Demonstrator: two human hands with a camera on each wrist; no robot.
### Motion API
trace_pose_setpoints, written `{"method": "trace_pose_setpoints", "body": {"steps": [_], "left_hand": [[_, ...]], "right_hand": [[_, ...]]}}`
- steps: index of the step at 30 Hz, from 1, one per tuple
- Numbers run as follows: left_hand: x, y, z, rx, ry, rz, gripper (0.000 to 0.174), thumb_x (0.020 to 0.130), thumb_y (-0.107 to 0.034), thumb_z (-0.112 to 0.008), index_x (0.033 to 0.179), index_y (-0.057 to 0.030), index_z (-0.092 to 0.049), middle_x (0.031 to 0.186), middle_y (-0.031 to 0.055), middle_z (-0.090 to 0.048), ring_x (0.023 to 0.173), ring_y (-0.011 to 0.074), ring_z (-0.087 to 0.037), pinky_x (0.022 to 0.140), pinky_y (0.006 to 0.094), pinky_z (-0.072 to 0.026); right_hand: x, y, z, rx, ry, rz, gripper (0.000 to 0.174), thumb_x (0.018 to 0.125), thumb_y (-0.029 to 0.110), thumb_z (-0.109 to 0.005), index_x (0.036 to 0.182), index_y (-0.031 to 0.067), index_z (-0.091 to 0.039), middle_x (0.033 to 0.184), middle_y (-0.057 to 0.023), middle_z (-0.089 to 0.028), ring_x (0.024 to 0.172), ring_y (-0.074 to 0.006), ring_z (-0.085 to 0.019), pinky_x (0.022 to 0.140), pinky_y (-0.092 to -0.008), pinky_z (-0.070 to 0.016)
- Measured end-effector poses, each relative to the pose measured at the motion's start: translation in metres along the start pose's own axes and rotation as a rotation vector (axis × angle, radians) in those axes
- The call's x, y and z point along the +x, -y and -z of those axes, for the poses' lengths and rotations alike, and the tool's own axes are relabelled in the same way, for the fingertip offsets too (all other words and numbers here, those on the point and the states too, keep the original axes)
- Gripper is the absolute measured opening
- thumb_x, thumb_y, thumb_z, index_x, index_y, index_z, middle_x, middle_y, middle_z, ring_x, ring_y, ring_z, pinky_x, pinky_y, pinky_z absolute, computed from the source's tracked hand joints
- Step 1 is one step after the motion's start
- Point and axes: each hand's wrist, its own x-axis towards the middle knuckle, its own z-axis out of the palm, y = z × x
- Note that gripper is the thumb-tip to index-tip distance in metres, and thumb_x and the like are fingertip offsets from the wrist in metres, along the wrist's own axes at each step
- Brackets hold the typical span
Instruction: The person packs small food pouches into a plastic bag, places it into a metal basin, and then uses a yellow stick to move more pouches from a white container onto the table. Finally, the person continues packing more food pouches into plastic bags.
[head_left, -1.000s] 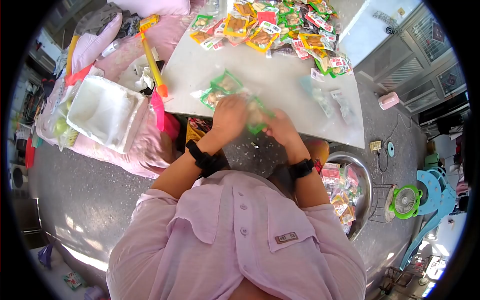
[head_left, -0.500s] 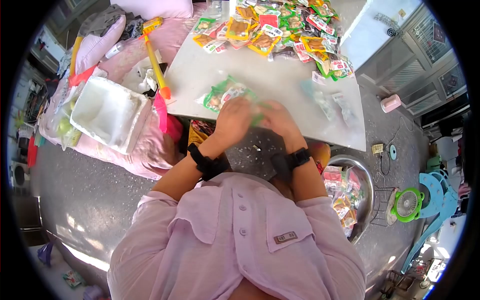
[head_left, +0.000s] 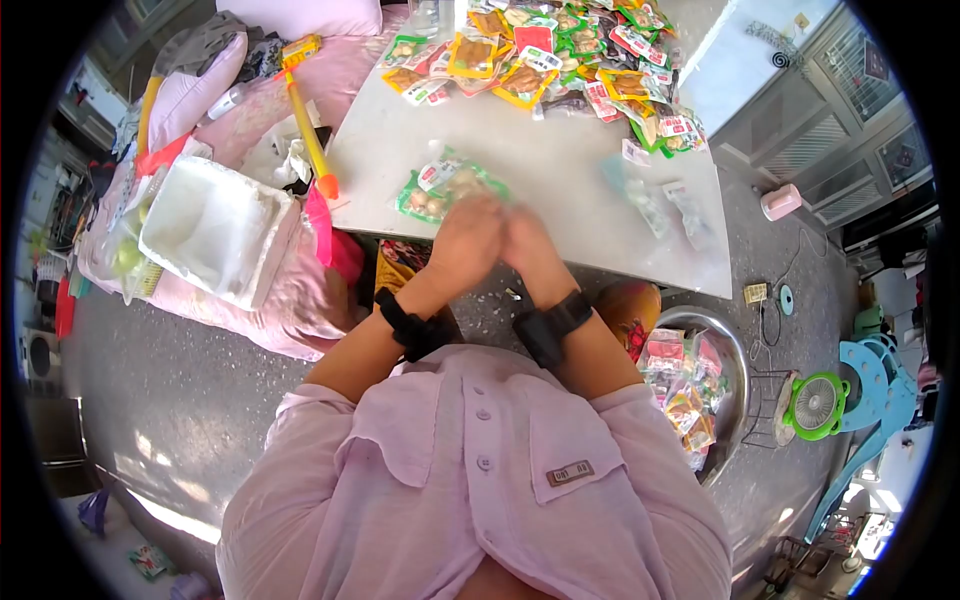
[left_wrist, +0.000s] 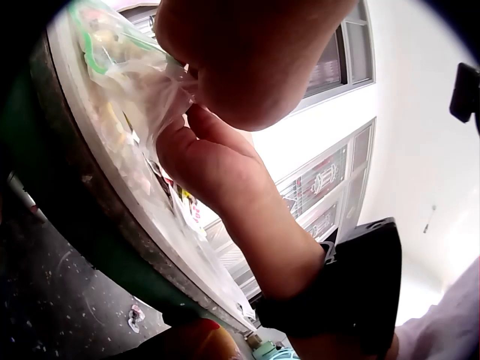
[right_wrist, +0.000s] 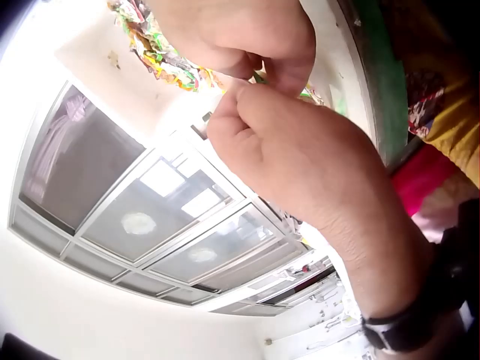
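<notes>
A clear plastic bag (head_left: 455, 190) with green edging lies at the table's front edge in the head view. Inside it are pale, rounded pieces of food and a red-and-white label. My left hand (head_left: 468, 235) and right hand (head_left: 524, 240) meet at its near right end. The left wrist view shows the bag's clear film (left_wrist: 161, 86) gathered into folds between the fingers of both hands. In the right wrist view, the left hand (right_wrist: 300, 150) has curled fingers right against the right hand (right_wrist: 247, 34), and a bit of green shows between them.
A heap of colourful food packets (head_left: 570, 60) covers the table's far side. Two clear packets (head_left: 665, 210) lie at the right of the table (head_left: 380, 140). A metal basin (head_left: 738, 380) with more packets stands on the floor at the right; a white foam box (head_left: 265, 240) sits at the left.
The right hand has moved left to meet the left hand. The green-edged packet it held apart has come in beside the others, and the packets now sit together in the bag.
</notes>
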Motion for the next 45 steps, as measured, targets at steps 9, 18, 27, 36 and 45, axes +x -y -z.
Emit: {"method": "trace_pose_setpoints", "body": {"steps": [9, 18, 27, 36, 45], "left_hand": [[-0.003, 0.003, -0.003, -0.093, -0.034, -0.083, 0.013, 0.065, 0.0, -0.05, 0.079, 0.0009, -0.05, 0.09, 0.0167, -0.053, 0.09, 0.0342, -0.049, 0.081, 0.0403, -0.0382], [-0.004, 0.005, -0.002, -0.072, 0.035, -0.062, 0.02, 0.066, -0.002, -0.054, 0.085, -0.0005, -0.049, 0.097, 0.0161, -0.051, 0.094, 0.0343, -0.046, 0.085, 0.0426, -0.0346], [-0.041, 0.013, 0.0, 0.169, -0.05, -0.018, 0.039, 0.057, -0.007, -0.061, 0.095, -0.0058, -0.053, 0.103, 0.0123, -0.047, 0.1, 0.0318, -0.043, 0.084, 0.0439, -0.0338], [-0.022, 0.033, 0.017, -0.001, -0.061, -0.01, 0.029, 0.063, 0.001, -0.052, 0.092, -0.0006, -0.053, 0.093, 0.0156, -0.052, 0.089, 0.0326, -0.049, 0.077, 0.0379, -0.0406], [0.054, 0.045, 0.071, -0.535, 0.089, 0.509, 0.019, 0.084, -0.005, -0.038, 0.095, 0.0015, -0.051, 0.091, 0.0056, -0.055, 0.084, 0.0116, -0.05, 0.077, 0.0231, -0.0382]], "right_hand": [[-0.002, -0.003, -0.003, -0.059, -0.087, -0.062, 0.022, 0.08, 0.003, -0.031, 0.092, -0.0043, -0.048, 0.086, -0.0147, -0.053, 0.079, -0.0213, -0.053, 0.067, -0.0307, -0.0463], [0.008, -0.027, 0.031, -0.598, 0.275, 0.463, 0.019, 0.081, 0.005, -0.035, 0.092, -0.0023, -0.048, 0.09, -0.0112, -0.052, 0.08, -0.0186, -0.052, 0.07, -0.0293, -0.045], [-0.001, -0.006, 0.032, 0.12, 0.129, -0.006, 0.018, 0.078, 0.005, -0.046, 0.095, -0.0012, -0.048, 0.09, -0.0097, -0.053, 0.081, -0.0204, -0.053, 0.07, -0.031, -0.0443], [-0.023, 0.036, 0.006, -0.373, -0.096, 0.064, 0.023, 0.076, 0.009, -0.051, 0.096, 0.0003, -0.048, 0.091, -0.0072, -0.054, 0.081, -0.0165, -0.053, 0.068, -0.027, -0.0431], [-0.022, 0.085, -0.01, -1.584, -0.019, 0.902, 0.052, 0.068, 0.019, -0.062, 0.111, -0.0005, -0.04, 0.111, -0.0192, -0.044, 0.102, -0.0298, -0.044, 0.083, -0.0341, -0.0393]]}}
